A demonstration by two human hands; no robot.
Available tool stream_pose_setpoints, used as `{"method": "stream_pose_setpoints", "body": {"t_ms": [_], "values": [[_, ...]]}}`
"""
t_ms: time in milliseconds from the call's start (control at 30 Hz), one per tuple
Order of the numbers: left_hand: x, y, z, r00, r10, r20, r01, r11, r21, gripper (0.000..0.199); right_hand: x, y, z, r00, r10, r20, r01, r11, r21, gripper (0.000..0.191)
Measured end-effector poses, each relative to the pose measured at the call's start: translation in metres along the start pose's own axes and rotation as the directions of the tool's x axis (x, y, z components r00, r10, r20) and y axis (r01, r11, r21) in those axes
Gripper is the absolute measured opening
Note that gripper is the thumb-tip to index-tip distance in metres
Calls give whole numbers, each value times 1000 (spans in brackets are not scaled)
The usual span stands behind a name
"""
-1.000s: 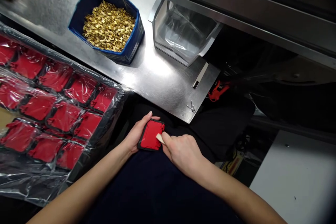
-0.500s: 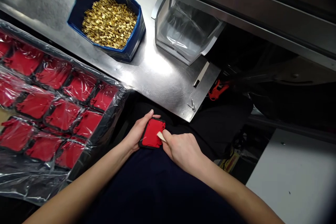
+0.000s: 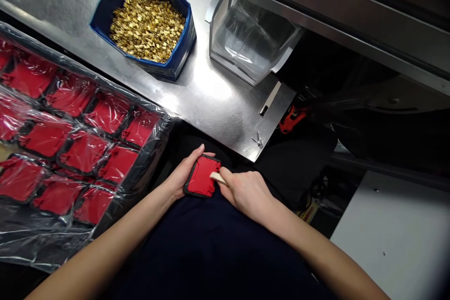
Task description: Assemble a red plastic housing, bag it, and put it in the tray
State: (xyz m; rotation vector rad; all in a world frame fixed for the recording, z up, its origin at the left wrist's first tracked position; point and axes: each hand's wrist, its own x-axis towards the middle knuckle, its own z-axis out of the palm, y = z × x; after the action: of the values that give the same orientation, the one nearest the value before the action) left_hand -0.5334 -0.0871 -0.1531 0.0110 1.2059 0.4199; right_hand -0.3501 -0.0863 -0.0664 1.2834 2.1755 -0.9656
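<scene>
Over my lap, my left hand (image 3: 186, 171) is closed around the left edge of a red plastic panel (image 3: 202, 176) with a black rim, its thumb along the upper side. Small red hinge-like bits show on the panel's right edge. My right hand (image 3: 246, 192) is closed on a flat, pale stick (image 3: 218, 178), pinched between thumb and fingers. The stick's tip lies over the right part of the panel; whether it touches I cannot tell. Most of the stick is hidden in the hand.
A blue bin (image 3: 183, 47) of small gold-coloured metal pieces stands on the steel table (image 3: 211, 98). Beside it are a grey bin (image 3: 253, 75) lined with clear plastic, another pale stick (image 3: 270, 98) and small metal pins (image 3: 258, 140). Plastic-covered red panels (image 3: 84, 150) fill a crate at left.
The panel has tilted slightly in my left hand and moved a little left. My right hand and the stick have shifted slightly upward, with the stick lying flatter.
</scene>
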Motion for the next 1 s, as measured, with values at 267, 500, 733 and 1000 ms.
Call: {"method": "stream_pose_setpoints", "body": {"t_ms": [267, 500, 733, 1000], "values": [[1, 1, -2, 999, -25, 23, 25, 1000, -13, 60, -2, 11, 5, 999, -26, -29, 25, 1000, -13, 26], [-2, 1, -1, 999, -32, 24, 34, 994, -104, 47, 13, 1, -4, 992, -106, -70, 103, 994, -43, 36], [-15, -1, 2, 1000, 24, -3, -24, 989, -147, 47, 54, 23, -35, 909, 214, -358, -98, 944, 315, 47], [-25, -5, -10, 984, 14, 178, 36, 962, -270, 51, 32, 95, -51, 767, 320, -556, -290, 946, 145, 42]]}}
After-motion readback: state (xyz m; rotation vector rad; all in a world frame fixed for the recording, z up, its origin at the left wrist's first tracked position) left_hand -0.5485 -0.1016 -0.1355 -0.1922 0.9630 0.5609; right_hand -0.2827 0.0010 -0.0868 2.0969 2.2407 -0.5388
